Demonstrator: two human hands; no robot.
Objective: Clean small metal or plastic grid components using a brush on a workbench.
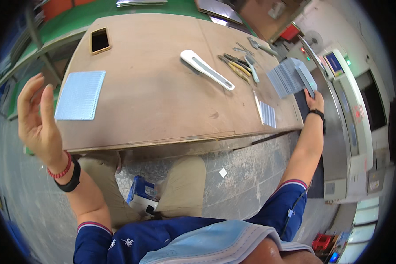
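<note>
Extending forward from the right fingers (pixel 309 98), a blue-grey panel (pixel 305 74).

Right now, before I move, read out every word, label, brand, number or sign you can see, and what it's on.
White marks on the navy shirt: a sign, which I won't copy.
Red marking on the white machine: too small to read.
Pale label low on that machine: too small.
Blue-and-yellow panel on its top: too small.
Blue stack at the right hand: no readable text.
</note>
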